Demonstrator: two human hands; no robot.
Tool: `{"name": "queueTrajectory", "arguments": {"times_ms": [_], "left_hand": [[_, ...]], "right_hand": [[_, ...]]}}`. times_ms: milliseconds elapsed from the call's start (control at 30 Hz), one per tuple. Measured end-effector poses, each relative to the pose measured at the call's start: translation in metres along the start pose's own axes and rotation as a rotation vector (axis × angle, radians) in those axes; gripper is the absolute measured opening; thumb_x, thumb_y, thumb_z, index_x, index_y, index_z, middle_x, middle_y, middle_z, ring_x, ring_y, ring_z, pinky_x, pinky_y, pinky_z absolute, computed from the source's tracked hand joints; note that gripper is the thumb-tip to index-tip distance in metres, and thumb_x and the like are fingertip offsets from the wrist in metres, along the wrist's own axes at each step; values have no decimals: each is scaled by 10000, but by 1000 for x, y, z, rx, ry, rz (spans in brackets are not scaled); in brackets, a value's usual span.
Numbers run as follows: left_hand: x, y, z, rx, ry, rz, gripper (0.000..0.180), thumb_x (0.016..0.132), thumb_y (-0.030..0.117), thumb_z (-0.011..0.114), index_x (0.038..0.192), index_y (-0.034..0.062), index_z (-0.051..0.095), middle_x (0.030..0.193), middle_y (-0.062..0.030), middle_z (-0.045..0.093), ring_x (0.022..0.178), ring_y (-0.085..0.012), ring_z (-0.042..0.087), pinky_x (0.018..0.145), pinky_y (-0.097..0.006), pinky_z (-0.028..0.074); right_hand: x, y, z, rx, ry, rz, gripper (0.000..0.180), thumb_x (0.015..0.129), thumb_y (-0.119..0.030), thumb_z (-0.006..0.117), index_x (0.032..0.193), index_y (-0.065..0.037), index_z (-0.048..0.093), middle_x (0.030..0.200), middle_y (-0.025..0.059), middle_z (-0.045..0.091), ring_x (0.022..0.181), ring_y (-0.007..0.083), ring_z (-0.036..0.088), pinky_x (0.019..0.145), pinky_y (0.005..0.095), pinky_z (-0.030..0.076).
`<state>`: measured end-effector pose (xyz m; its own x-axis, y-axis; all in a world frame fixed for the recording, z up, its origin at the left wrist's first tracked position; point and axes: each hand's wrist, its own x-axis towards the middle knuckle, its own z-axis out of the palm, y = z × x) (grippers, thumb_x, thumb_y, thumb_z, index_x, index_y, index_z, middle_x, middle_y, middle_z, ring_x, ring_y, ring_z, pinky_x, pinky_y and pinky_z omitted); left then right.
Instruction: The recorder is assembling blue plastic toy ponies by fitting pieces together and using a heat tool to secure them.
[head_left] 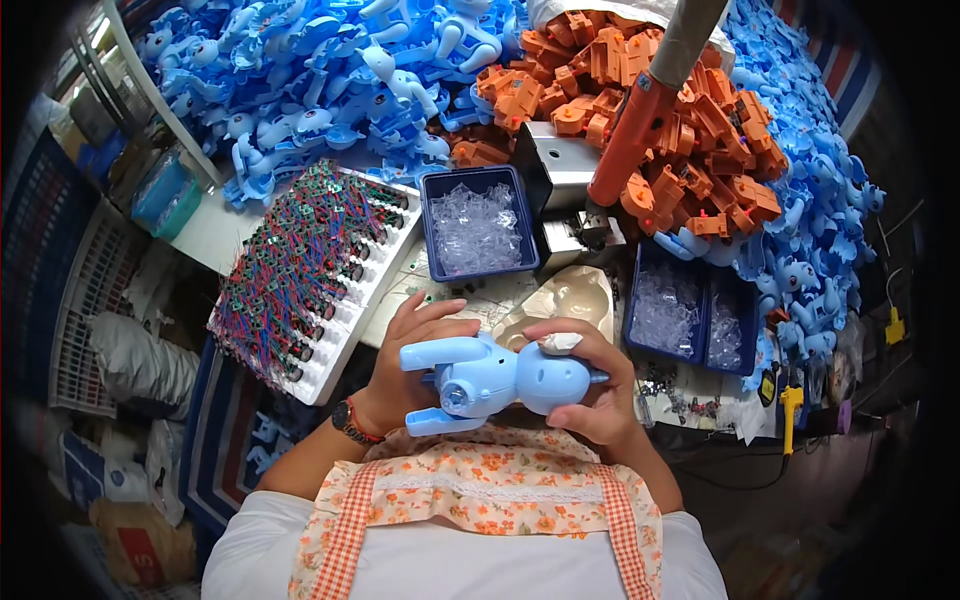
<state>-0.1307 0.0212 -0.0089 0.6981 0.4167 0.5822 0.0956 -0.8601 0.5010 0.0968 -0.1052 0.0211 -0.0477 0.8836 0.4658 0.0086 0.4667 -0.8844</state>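
Observation:
A light-blue plastic animal toy (490, 380) lies sideways in front of my chest, its round head to the right and its legs to the left. A clear round part shows at its underside. My right hand (612, 385) is closed round the head, thumb at the near side and fingers at the far side; one finger has a white covering on its tip. My left hand (405, 345) is beside the legs with its fingers stretched out and apart, the palm partly hidden behind the toy. Beyond the hands sits a beige moulded tray (575, 295) with rounded hollows.
Left stands a white foam tray (345, 325) of wired circuit boards. Blue bins (428, 225) (645, 345) hold clear plastic pieces. Blue toy parts (330, 90) and orange plastic housings (700, 170) are heaped behind. An orange-red tube (630, 140) on a grey pole slants over a metal fixture (575, 190).

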Motion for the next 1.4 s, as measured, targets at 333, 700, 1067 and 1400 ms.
{"name": "queueTrajectory", "arguments": {"times_ms": [333,700,1067,1400], "left_hand": [[-40,40,-168,24,-505,-462,568,578,361,886,1043,87,710,942,-120,703,825,-310,679,751,-381,520],[-333,-65,-186,812,-865,-1407,583,600,528,828,968,83,746,991,-160,725,958,-331,687,833,-416,551],[-172,2,-160,-212,-570,-964,558,810,504,735,1171,83,669,913,-127,718,862,-287,701,730,-360,543],[-43,7,-120,130,-275,-293,565,797,298,788,1272,53,603,1160,-174,637,1021,-309,653,846,-377,537]], "right_hand": [[47,21,8,-424,-256,107,448,785,-171,804,1192,-62,654,1307,145,589,1136,278,616,942,385,503],[263,110,4,-995,104,-98,393,806,-267,767,1139,-87,663,1058,128,632,952,296,650,800,397,522],[377,152,9,-1255,259,269,444,742,-308,738,1123,-114,622,1075,164,663,983,372,666,820,495,537],[253,69,6,-270,256,97,393,843,-164,682,1192,-13,583,925,55,644,767,121,622,655,269,509]]}}
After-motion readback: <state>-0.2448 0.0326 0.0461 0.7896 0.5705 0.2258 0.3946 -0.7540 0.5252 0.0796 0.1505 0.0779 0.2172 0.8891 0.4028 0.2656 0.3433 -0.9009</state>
